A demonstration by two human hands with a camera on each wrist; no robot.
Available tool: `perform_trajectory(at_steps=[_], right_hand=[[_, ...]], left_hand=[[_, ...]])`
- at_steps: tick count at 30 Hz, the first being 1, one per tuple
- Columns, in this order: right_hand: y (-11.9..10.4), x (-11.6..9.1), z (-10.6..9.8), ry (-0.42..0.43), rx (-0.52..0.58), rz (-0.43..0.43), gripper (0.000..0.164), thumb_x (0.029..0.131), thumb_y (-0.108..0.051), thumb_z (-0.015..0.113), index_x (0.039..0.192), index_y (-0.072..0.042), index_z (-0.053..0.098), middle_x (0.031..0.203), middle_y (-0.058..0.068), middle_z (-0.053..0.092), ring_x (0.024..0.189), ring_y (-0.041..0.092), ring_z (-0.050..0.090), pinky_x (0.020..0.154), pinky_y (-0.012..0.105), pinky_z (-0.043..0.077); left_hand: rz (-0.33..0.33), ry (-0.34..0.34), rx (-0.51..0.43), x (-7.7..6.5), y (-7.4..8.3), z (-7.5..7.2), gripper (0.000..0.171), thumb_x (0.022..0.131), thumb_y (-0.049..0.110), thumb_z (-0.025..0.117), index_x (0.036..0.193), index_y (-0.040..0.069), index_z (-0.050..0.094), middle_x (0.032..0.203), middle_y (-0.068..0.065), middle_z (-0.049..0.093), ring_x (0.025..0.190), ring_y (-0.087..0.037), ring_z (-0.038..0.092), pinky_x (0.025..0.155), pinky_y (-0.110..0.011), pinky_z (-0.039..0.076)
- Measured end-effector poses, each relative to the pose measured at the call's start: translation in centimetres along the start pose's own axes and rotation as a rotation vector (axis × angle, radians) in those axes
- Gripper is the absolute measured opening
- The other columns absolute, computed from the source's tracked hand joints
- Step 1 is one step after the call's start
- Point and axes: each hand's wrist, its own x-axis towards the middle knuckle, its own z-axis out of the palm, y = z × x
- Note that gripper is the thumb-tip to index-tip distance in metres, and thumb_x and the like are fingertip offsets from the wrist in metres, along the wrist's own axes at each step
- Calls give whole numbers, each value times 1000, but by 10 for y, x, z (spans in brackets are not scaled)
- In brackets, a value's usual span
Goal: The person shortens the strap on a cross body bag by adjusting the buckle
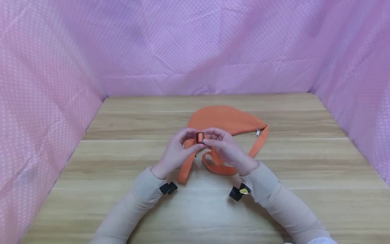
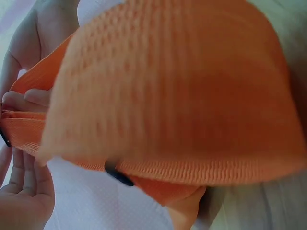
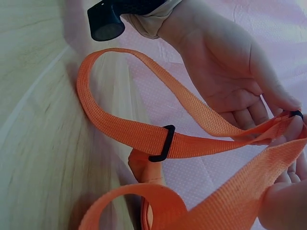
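Note:
An orange bag (image 1: 223, 118) with a long webbing strap lies on the table in the head view. My left hand (image 1: 175, 152) pinches a small black buckle (image 1: 200, 138) threaded with the strap, from its left side. From the right, my right hand (image 1: 230, 149) grips the same buckle and the webbing by it, thumb in front. A loop of orange strap (image 3: 115, 122) hangs below the hands in the right wrist view, carrying a black slider (image 3: 165, 143). Close to the left wrist camera, a wide, blurred stretch of strap (image 2: 177, 86) covers much of the left hand.
The wooden table (image 1: 122, 118) has pink dotted cloth (image 1: 195, 47) behind and on both sides. A metal zipper pull (image 1: 257, 132) hangs at the bag's right end. Black wrist cameras (image 1: 168, 188) sit on both sleeves near the hanging strap.

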Motion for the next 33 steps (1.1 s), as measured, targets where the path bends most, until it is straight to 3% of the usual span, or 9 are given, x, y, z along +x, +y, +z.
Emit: perform_trajectory(at_steps=[4,10,22,27,33], right_hand=[[-2,1,-2,10,-24,-35,30,90,6,49,99,-19,62,88,-6,66,83,8,62,80,22,50],[-4,-3,-16,74,-204,-19,19,92,-7,57,111,-10,58,91,-6,62,85,8,56,75,18,48],[-6,-14,-39,32,-575,85,31,89,-13,64,113,6,58,89,-4,62,82,11,58,72,23,49],[-6,-18,-41,5,-589,85,28,89,-11,65,110,6,60,85,-6,63,78,9,58,71,21,48],[-4,-19,-39,-47,-546,73,22,88,-11,65,105,3,61,82,-7,64,75,7,58,69,21,48]], left_hand=[[15,37,-15,3,0,0,32,81,6,74,110,6,62,109,-8,62,106,-20,57,100,-49,39],[73,44,-22,3,0,-2,33,78,2,75,109,3,63,106,-10,63,102,-20,58,97,-43,44],[101,-80,-19,-3,2,-4,31,76,2,77,105,4,65,103,-7,64,98,-16,60,94,-32,49],[81,-109,2,-4,5,-6,31,76,4,77,105,4,65,103,-7,63,100,-17,59,95,-32,49],[106,-125,-18,-7,4,-5,31,75,0,77,104,1,65,102,-9,63,99,-17,60,94,-30,49]])
